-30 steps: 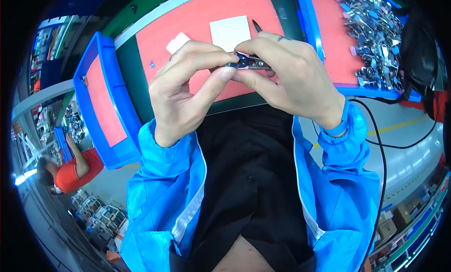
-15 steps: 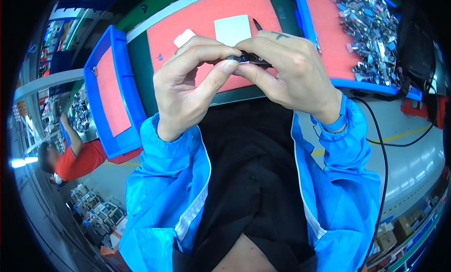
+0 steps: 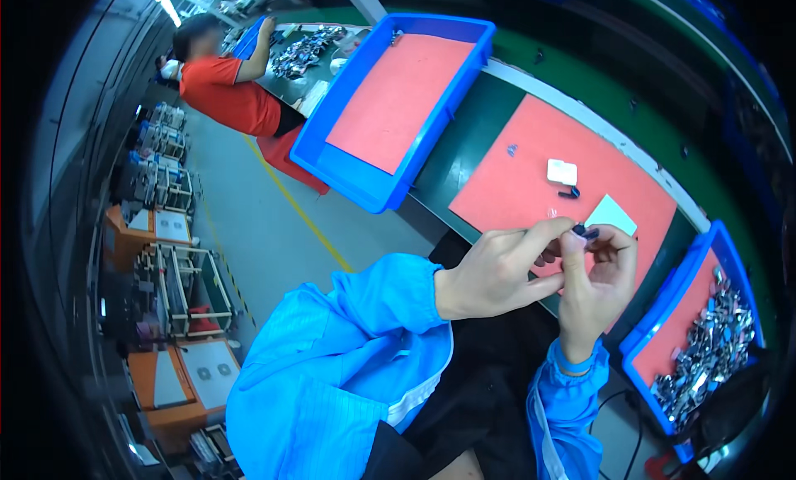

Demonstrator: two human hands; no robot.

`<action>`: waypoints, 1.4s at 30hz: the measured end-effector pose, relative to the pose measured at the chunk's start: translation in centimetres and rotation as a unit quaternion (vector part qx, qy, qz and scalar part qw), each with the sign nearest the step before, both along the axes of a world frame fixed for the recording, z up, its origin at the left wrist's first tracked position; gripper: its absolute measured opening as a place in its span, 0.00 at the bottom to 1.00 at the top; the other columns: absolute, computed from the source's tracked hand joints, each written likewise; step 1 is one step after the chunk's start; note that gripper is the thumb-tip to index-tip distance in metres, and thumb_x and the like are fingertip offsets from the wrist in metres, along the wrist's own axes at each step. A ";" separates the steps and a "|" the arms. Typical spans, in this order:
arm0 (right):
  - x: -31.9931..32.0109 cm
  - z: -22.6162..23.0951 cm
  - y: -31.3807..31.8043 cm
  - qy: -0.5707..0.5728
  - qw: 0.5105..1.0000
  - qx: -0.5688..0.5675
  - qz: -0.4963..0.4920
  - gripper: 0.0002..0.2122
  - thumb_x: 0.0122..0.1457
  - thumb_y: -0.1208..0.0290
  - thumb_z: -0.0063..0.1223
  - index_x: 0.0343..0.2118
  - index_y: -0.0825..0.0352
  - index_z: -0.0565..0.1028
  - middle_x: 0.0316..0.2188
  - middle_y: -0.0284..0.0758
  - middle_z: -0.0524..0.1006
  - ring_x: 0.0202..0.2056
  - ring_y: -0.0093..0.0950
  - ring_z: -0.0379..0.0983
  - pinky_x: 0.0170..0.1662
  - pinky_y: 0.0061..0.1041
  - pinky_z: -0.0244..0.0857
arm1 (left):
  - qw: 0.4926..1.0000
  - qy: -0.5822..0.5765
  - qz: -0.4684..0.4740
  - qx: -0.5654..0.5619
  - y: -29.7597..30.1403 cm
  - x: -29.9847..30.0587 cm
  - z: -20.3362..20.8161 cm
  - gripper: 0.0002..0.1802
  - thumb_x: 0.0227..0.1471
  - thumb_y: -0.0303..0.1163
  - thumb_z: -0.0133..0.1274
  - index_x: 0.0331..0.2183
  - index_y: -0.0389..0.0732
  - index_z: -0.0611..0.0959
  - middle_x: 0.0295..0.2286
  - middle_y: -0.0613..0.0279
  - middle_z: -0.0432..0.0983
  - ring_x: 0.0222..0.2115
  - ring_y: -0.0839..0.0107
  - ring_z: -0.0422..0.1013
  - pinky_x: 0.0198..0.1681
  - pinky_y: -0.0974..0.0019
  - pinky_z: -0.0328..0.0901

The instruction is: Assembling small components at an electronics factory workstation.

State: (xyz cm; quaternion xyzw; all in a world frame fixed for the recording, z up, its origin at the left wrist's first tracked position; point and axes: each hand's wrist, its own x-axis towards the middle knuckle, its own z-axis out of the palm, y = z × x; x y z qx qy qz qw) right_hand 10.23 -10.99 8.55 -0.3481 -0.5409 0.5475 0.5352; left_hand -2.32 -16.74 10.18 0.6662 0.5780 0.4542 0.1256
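Left hand [image 3: 497, 273] and right hand [image 3: 595, 285] meet over the near edge of the red mat [image 3: 531, 190], fingertips pinched together on a small dark part [image 3: 584, 230] held between them. Beyond it on the mat lie a white square label [image 3: 611, 214], then a small white package [image 3: 561, 172] with a dark piece [image 3: 569, 193] beside it. An empty blue tray [image 3: 365, 181] sits at the far left of the worktop.

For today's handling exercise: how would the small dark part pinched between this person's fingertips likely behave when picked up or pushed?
The small dark part is probably very light: fingertips of the left hand and right hand alone carry it. It looks stiff, showing no droop. Being tiny, it could easily slip free and get lost on the red mat.
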 end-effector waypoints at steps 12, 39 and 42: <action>0.1 -3.3 -0.5 -0.119 0.992 0.022 0.023 0.06 0.62 0.79 0.57 0.39 0.70 0.71 0.32 0.32 0.74 0.33 0.20 0.71 0.38 0.19 0.66 | 0.976 0.142 0.161 -0.038 1.8 -14.6 2.9 0.13 0.55 0.25 0.57 0.42 0.34 0.74 0.31 0.45 0.81 0.31 0.51 0.80 0.32 0.57 0.73; 2.2 11.6 -9.3 0.186 0.982 0.008 -0.022 0.09 0.68 0.61 0.51 0.36 0.61 0.70 0.34 0.36 0.75 0.32 0.31 0.75 0.32 0.32 0.68 | 0.787 0.493 0.315 -0.199 26.0 -60.8 -12.1 0.36 0.59 0.63 0.46 0.37 0.36 0.83 0.38 0.39 0.81 0.42 0.40 0.77 0.43 0.41 0.71; 7.1 10.8 -12.8 0.143 0.982 -0.012 -0.123 0.09 0.68 0.61 0.51 0.36 0.61 0.70 0.33 0.36 0.75 0.31 0.30 0.74 0.32 0.32 0.68 | 0.797 0.493 0.296 -0.185 27.8 -58.4 -10.1 0.37 0.55 0.67 0.48 0.42 0.38 0.82 0.43 0.41 0.80 0.45 0.40 0.75 0.48 0.43 0.68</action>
